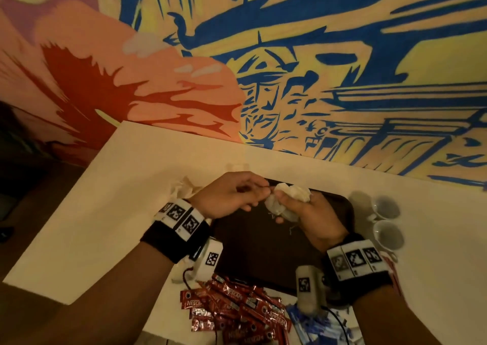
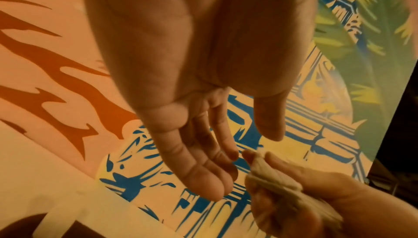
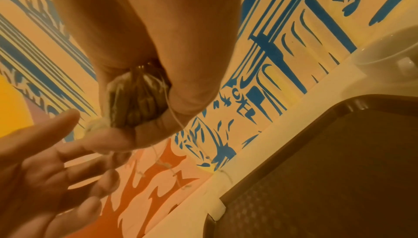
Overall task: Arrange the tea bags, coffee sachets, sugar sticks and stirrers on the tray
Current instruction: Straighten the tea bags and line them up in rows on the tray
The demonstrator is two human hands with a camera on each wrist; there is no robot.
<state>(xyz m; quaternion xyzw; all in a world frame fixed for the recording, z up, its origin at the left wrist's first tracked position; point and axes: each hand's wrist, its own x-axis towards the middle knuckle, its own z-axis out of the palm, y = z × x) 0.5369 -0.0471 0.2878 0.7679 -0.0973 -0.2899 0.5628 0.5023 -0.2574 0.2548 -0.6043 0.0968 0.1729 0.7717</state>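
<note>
A bunch of pale tea bags (image 1: 290,195) is gripped in my right hand (image 1: 283,207), held in the air above the far end of the dark brown tray (image 1: 258,255). The right wrist view shows the tea bags (image 3: 133,102) squeezed between thumb and fingers, with thin strings (image 3: 177,123) dangling. My left hand (image 1: 259,194) hovers just left of the bunch with relaxed fingers, its fingertips (image 2: 230,154) close to the tea bags (image 2: 280,183) and holding nothing. Red coffee sachets (image 1: 232,305) and blue sugar sticks (image 1: 313,326) lie heaped on the table at the tray's near edge.
Two white cups (image 1: 388,222) stand right of the tray on the white table (image 1: 92,226). More pale tea bags (image 1: 184,186) lie on the table left of the tray. A painted wall (image 1: 316,67) runs behind the table's far edge.
</note>
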